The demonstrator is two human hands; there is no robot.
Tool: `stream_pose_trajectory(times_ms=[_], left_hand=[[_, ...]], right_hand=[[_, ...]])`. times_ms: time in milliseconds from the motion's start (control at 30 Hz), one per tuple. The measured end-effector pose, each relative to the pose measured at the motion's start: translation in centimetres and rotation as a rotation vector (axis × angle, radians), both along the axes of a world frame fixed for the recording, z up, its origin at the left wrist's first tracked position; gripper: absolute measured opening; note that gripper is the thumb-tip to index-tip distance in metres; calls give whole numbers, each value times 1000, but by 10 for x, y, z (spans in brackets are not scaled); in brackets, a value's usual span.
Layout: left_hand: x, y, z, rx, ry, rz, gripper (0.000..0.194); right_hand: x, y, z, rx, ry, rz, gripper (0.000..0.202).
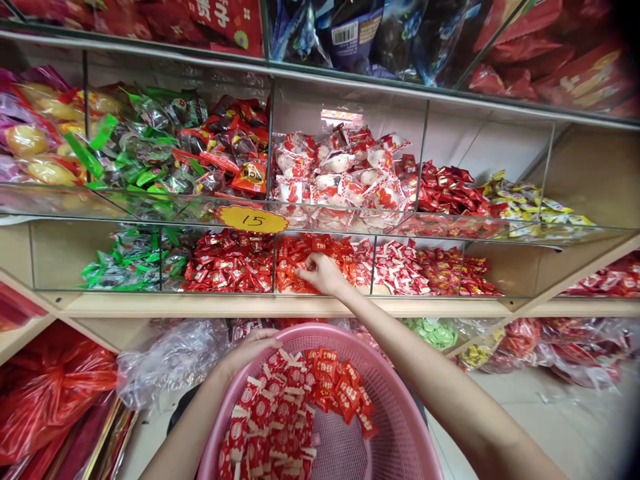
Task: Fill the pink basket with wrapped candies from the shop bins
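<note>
A pink plastic basket (403, 400) is in front of me, tilted toward my view. My left hand (253, 347) grips its far-left rim. Inside, red-and-white wrapped candies (273, 413) fill the left side, and orange-red wrapped candies (333, 380) lie in a smaller pile at the far right; bare mesh shows between. My right hand (323, 272) reaches over the basket into the lower shelf, at a compartment of orange-red wrapped candies (295, 250). Its fingers are curled into a pinch among them; whatever is between the fingertips is hidden.
Glass dividers (274, 263) split the shelf into compartments of wrapped sweets. Above runs a glass-fronted shelf with a yellow price tag (253, 219) marked 15. A wooden edge (200, 305) borders the lower shelf. Plastic bags (170, 360) and a red bag (55, 393) lie low at left.
</note>
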State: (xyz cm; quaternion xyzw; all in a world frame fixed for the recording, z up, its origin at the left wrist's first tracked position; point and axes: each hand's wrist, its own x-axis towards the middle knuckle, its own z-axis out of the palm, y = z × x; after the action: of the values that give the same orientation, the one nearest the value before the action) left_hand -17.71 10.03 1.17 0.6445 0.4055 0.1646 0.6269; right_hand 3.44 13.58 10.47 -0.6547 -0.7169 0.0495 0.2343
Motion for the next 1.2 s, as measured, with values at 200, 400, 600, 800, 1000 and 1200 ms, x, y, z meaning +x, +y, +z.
stream_pose_trajectory(times_ms=[200, 400, 600, 800, 1000, 1200], left_hand=[[1, 0, 1, 19, 45, 40, 32], [0, -1, 7, 36, 47, 14, 31], [0, 1, -2, 31, 9, 27, 30], [0, 1, -3, 10, 7, 36, 28], [1, 2, -6, -6, 19, 51, 28], [1, 1, -1, -1, 11, 32, 27]], right_hand=[[13, 12, 32, 76, -311, 197, 24], [2, 29, 35, -17, -544, 346, 29], [-5, 36, 33, -43, -603, 331, 35], [-5, 29, 36, -43, -598, 381, 30], [-3, 29, 30, -9, -564, 378, 28], [4, 22, 37, 61, -398, 381, 20]])
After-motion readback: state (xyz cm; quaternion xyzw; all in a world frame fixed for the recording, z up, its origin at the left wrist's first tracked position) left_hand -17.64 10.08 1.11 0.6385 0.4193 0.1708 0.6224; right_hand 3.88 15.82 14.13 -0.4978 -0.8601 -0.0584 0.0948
